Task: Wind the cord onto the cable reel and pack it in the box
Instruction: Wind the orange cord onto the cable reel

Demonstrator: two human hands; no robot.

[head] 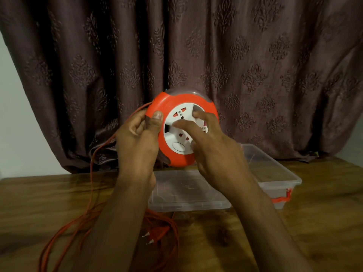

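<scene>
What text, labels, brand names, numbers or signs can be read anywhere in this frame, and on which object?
None can be read.
Round orange cable reel: its white socket face shows only holes and a button, no lettering.
Clear plastic lid: faint embossed marks, too blurred to read.

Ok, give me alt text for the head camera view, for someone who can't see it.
A person holds an orange cable reel up over a wooden table; the left hand grips its rim, the right hand fingers its white socket face. Loose orange cord lies on the table beside a clear plastic box.
</scene>
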